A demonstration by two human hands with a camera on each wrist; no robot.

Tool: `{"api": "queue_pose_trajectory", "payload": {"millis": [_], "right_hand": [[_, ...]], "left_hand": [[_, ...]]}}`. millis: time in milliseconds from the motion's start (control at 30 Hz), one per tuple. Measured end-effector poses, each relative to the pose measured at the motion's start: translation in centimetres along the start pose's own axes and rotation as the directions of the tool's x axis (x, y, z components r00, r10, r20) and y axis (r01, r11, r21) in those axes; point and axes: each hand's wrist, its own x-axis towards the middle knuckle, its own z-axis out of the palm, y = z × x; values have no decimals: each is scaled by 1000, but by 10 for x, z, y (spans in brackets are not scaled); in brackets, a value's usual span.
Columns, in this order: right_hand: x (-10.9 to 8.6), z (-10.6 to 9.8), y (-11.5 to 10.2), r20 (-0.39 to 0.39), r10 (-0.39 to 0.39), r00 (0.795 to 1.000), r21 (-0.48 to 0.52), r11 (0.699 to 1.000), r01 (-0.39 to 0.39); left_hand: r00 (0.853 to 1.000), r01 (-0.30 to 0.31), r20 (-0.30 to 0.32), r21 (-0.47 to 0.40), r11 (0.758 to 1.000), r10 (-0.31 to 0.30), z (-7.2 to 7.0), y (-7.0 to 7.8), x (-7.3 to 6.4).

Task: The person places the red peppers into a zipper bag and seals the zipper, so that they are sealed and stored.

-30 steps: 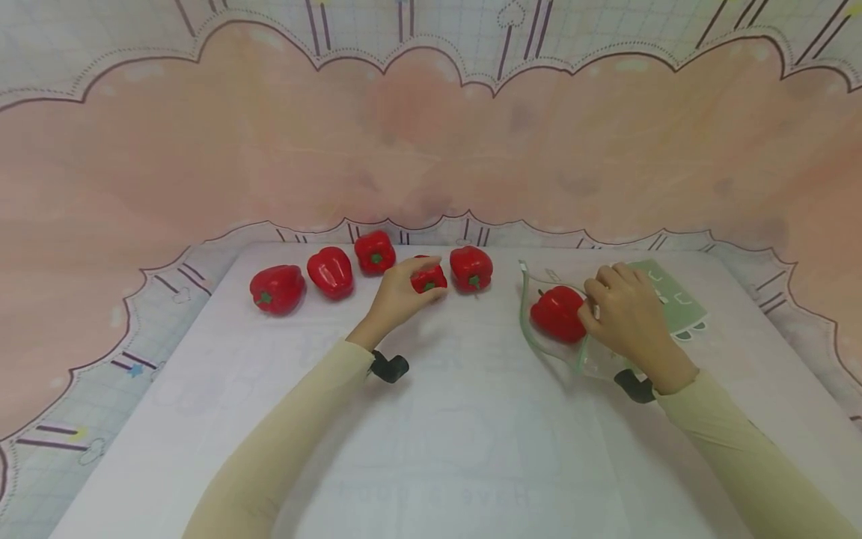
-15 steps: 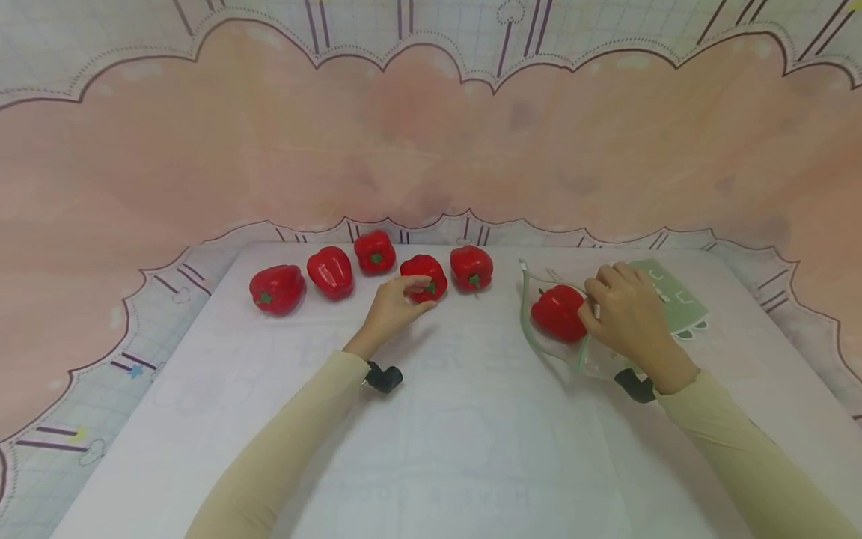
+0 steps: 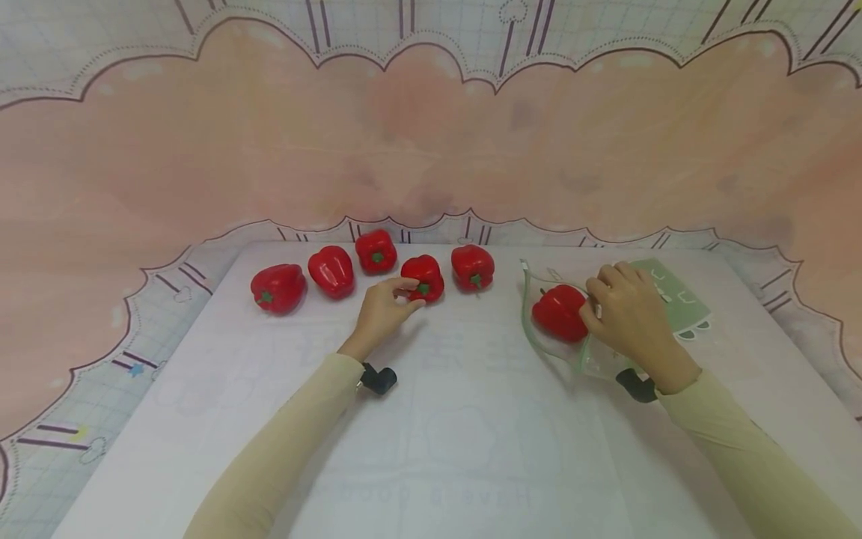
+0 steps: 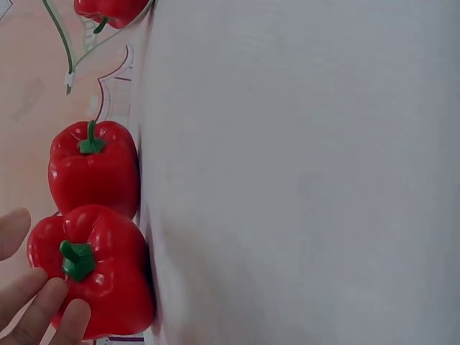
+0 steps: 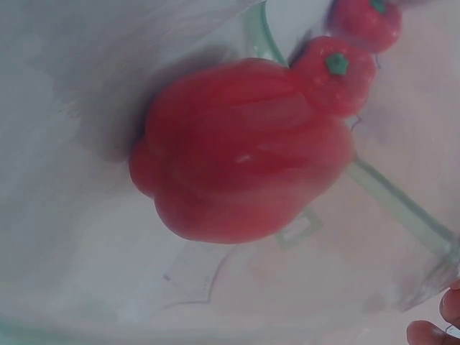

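Observation:
In the head view my left hand (image 3: 380, 318) is at the near left side of a red bell pepper (image 3: 426, 273) with a green stem. Its thumb and fingers are apart, and the fingertips overlap the pepper. The left wrist view shows those fingers (image 4: 44, 305) spread before the same pepper, not curled round it. My right hand (image 3: 626, 311) pinches the edge of a clear zip bag (image 3: 676, 299) with a green rim and green printed panel. Inside its mouth lies another red bell pepper (image 3: 560, 313), seen through the plastic in the right wrist view.
Several more red bell peppers stand along the back of the white-covered table (image 3: 438, 434): one right of the left hand's pepper (image 3: 473, 268), others to its left, including the leftmost pepper (image 3: 279, 289). A patterned pink cloth (image 3: 431, 150) rises behind them.
My left hand has drawn back toward the near left, uncovering the bell pepper it was largely hiding. The right hand and bag stay in place.

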Motion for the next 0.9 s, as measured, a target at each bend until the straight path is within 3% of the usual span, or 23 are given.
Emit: {"api": "queue_pose_trajectory", "payload": {"millis": [500,700,900], "right_hand": [[-1,1,0,-3,2,1000,5,1000,-2],[-1,3,0,-38,-19,999,29,999,20],[-1,4,0,-17,-13,1000,24,1000,13]], "left_hand": [[992,92,-93,30,995,-89,-9,-14,4],[984,116,-138,25,993,-111,-11,-15,8],[980,119,-166,28,993,-112,-9,-12,14]]}}
